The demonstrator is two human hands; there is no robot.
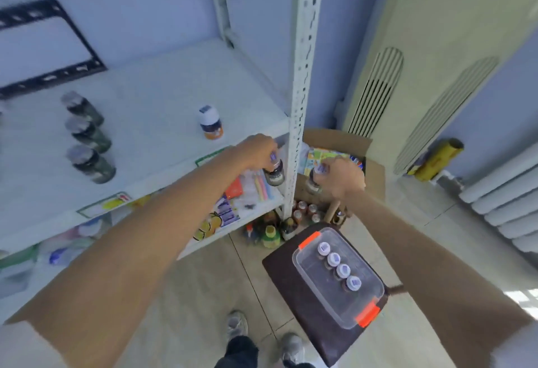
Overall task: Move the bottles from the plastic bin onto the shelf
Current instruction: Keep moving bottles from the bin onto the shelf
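Gripping a dark bottle by its cap, the left hand hangs left of the shelf post — right hand clutches another bottle just right of it.

Clear glossy plastic bin with orange clips sits on a dark matt stool. Beside it, the white painted metal shelf; behind, a brown cardboard box.

Four bottles in bin on stool, right of shelf
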